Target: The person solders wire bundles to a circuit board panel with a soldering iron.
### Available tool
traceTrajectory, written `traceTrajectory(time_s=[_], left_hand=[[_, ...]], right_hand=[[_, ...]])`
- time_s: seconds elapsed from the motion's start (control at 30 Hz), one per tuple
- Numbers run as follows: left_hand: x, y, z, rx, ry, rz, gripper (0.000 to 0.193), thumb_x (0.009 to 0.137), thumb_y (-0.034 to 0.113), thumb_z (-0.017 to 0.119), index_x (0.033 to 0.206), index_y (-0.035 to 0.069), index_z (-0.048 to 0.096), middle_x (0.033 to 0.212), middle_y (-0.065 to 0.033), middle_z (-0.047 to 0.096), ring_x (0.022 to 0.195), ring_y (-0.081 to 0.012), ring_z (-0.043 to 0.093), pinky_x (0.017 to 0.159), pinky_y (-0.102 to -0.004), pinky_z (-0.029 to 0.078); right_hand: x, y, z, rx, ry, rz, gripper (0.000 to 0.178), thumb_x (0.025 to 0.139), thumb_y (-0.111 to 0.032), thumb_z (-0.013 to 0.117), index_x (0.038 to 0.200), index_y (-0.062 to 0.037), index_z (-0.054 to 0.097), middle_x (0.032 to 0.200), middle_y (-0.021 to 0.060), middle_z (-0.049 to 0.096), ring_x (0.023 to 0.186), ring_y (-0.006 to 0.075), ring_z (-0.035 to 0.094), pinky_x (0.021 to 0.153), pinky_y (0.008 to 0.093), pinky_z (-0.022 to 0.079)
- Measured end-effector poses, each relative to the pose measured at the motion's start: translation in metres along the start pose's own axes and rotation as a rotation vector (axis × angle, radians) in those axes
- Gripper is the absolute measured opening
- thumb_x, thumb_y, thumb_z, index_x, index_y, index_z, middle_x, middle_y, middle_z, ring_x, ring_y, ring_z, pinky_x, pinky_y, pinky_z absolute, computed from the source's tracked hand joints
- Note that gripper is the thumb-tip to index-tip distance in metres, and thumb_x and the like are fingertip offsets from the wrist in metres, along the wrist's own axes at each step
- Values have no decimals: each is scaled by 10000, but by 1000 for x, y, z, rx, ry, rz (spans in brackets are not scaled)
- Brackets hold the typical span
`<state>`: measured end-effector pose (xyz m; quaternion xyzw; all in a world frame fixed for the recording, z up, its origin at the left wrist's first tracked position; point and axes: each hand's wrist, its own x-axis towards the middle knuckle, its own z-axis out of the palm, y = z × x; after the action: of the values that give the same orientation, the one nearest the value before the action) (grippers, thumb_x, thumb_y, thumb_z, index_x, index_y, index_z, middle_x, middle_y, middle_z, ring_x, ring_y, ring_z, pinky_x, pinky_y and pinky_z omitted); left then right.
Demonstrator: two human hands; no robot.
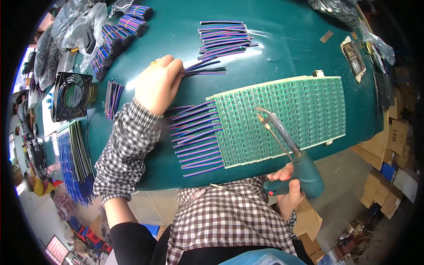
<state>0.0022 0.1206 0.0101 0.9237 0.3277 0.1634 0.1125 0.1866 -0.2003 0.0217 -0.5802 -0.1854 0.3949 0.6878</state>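
My left hand [158,84] is closed, fingers pressed together at the ends of a few thin multicoloured wires [205,69] just above the table. My right hand [288,183] grips the handle of a green soldering gun [308,176]. Its metal tip hangs over a large panel of small green circuit boards [282,119]; whether it touches the panel I cannot tell. Along the panel's left edge lies a row of blue, pink and black wire strips [196,132], their right ends meeting the boards. Beyond my left hand sits a loose pile of similar wires [224,39].
A black fan [73,97] stands at the left, with a small wire bundle [115,99] beside it. Banded wire bundles [117,33] and plastic bags [79,26] fill the far left. A wired board stack [75,159] overhangs the left edge. A grimy tray [353,59] lies far right.
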Motion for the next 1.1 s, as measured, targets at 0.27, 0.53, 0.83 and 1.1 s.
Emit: traceTrajectory(time_s=[0.27,0.53,0.83,1.1], left_hand=[[-37,9,-11,-105,-42,-191,101,784,61,687,857,56,617,821,-101,574,770,-290,607,695,-379,491],[2,16,10,-236,-128,8,156,767,104,725,858,41,615,835,-109,578,795,-289,611,711,-385,494],[7,16,27,-435,-265,-68,158,787,169,716,845,56,621,849,-113,604,827,-319,616,747,-403,495],[-7,18,12,-504,-33,-51,105,854,85,640,925,14,609,841,-137,622,770,-292,627,707,-355,507]], right_hand=[[5,0,5,-10,-57,-15,503,918,-352,652,1136,70,487,902,113,541,789,219,619,713,407,603],[-1,0,3,60,-45,-9,520,894,-277,689,1188,101,486,921,115,577,841,254,634,786,456,577],[-3,1,2,-55,-15,-12,512,927,-366,641,1183,44,471,912,101,540,805,211,615,718,405,594],[-11,-3,-3,-92,17,-14,574,914,-393,650,1219,58,471,919,107,551,810,220,617,722,413,601]])
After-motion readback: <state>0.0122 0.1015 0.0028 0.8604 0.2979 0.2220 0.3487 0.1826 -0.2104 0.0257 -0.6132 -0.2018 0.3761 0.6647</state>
